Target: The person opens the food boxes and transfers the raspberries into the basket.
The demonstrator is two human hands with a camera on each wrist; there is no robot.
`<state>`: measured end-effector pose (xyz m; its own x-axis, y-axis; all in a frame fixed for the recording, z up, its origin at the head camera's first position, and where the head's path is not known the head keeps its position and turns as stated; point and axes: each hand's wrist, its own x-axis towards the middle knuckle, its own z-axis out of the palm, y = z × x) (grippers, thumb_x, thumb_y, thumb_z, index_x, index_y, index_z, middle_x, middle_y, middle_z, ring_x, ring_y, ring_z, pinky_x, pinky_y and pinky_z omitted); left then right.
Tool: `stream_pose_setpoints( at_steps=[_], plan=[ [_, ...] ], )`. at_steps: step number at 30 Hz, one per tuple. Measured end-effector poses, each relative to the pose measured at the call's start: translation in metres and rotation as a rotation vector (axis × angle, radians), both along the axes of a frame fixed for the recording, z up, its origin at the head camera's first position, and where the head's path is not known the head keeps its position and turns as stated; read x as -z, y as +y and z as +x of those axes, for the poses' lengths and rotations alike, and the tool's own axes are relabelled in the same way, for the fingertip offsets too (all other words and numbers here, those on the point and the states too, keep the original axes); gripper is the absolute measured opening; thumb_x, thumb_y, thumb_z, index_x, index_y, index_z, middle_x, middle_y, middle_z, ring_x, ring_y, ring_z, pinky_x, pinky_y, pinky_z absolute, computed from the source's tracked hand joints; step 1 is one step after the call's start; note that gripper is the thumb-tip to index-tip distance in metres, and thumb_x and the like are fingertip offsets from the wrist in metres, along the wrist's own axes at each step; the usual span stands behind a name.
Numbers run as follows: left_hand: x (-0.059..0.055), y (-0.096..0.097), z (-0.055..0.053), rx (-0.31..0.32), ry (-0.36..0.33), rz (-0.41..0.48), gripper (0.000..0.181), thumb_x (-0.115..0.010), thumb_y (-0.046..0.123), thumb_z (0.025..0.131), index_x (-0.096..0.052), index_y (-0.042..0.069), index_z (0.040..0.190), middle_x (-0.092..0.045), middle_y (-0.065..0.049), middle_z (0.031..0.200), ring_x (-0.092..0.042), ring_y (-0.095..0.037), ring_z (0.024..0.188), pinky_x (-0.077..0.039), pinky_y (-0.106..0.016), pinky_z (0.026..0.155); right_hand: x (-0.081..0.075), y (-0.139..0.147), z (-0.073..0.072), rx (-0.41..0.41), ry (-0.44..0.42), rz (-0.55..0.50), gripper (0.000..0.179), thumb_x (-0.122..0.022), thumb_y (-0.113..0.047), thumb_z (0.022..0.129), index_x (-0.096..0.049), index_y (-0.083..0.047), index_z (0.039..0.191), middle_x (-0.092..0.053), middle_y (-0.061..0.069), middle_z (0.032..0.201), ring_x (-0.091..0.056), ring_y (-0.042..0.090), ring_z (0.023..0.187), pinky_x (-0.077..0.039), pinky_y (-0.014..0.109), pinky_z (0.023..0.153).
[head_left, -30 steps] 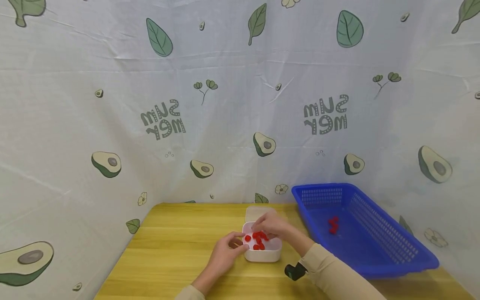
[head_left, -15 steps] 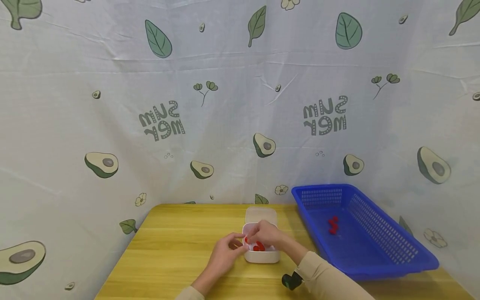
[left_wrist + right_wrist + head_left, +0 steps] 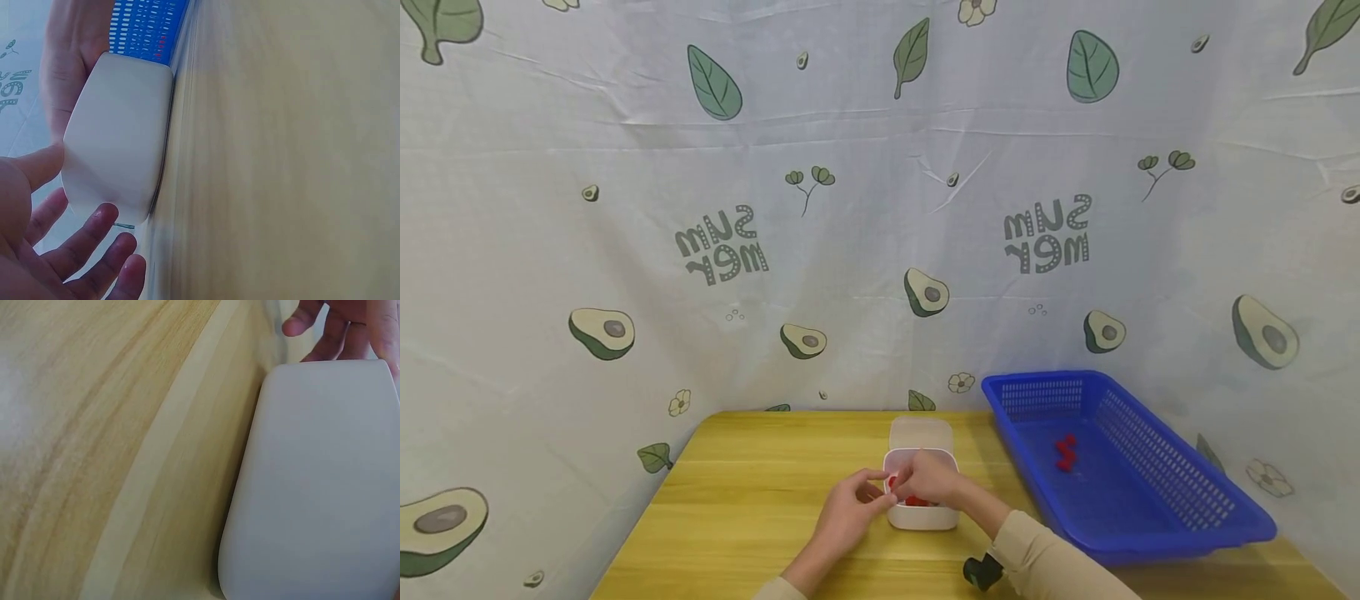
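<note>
A small white box (image 3: 922, 519) stands on the table with its lid (image 3: 921, 432) swung back behind it. My left hand (image 3: 847, 512) holds the box at its left end, index finger on the far corner and thumb on the near one; the lower fingers are spread in the left wrist view. My right hand (image 3: 931, 479) reaches into the box from the right with bent fingers, and its fingertips are near the left wall. Small red pieces (image 3: 916, 501) show inside, partly covered by the hand. Whether the right fingertips pinch a piece is hidden.
A blue plastic basket (image 3: 1150, 521) stands to the right, with several red pieces (image 3: 1065, 452) on its floor. The yellow wooden table (image 3: 767, 475) meets a printed curtain (image 3: 850, 250) at the back. A black object (image 3: 982, 572) sits by the right sleeve.
My right hand has shifted from the back of the box to its left side, lower among the red pieces, and now covers most of them. The left hand keeps its place.
</note>
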<state>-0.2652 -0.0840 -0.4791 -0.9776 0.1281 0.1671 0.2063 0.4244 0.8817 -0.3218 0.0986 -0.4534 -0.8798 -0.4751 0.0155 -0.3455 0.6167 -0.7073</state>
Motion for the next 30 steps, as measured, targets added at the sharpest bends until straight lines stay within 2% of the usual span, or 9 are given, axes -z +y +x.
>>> stream_pose_setpoints(
  at_steps=[8, 17, 26, 30],
  plan=[
    [0.002, 0.001, -0.005, 0.007, 0.002, 0.014, 0.037, -0.079, 0.032, 0.087, -0.071, 0.018, 0.121, -0.067, 0.003, 0.087, -0.06, -0.015, 0.08, -0.048, -0.026, 0.066, 0.004, 0.0, -0.003, -0.008, 0.007, 0.031, 0.007, -0.079, -0.014, 0.083, -0.078, -0.007, 0.08, -0.059, -0.005, 0.06, -0.048, 0.01, 0.053, -0.037, 0.023, 0.051],
    [0.001, 0.002, -0.008, 0.001, 0.001, 0.015, 0.036, -0.079, 0.029, 0.088, -0.072, 0.015, 0.12, -0.068, 0.003, 0.087, -0.06, -0.015, 0.081, -0.048, -0.026, 0.067, 0.003, -0.002, -0.006, -0.051, 0.081, 0.099, 0.008, -0.078, -0.012, 0.082, -0.08, -0.004, 0.08, -0.067, -0.004, 0.064, -0.051, 0.01, 0.055, -0.041, 0.022, 0.053],
    [-0.001, 0.001, -0.012, -0.001, -0.007, 0.012, 0.038, -0.079, 0.031, 0.088, -0.071, 0.014, 0.121, -0.068, 0.003, 0.088, -0.06, -0.015, 0.082, -0.047, -0.026, 0.066, 0.001, -0.003, -0.012, -0.068, 0.085, 0.115, 0.019, -0.075, -0.016, 0.088, -0.076, -0.009, 0.07, -0.053, -0.01, 0.052, -0.041, 0.008, 0.047, -0.033, 0.02, 0.048],
    [-0.001, 0.001, -0.015, 0.001, -0.002, 0.016, 0.038, -0.079, 0.031, 0.088, -0.071, 0.014, 0.121, -0.068, 0.002, 0.087, -0.06, -0.015, 0.081, -0.047, -0.026, 0.066, 0.001, -0.003, -0.014, -0.08, 0.089, 0.097, 0.019, -0.076, -0.015, 0.087, -0.075, -0.009, 0.07, -0.052, -0.01, 0.053, -0.041, 0.007, 0.047, -0.033, 0.02, 0.049]
  ],
)
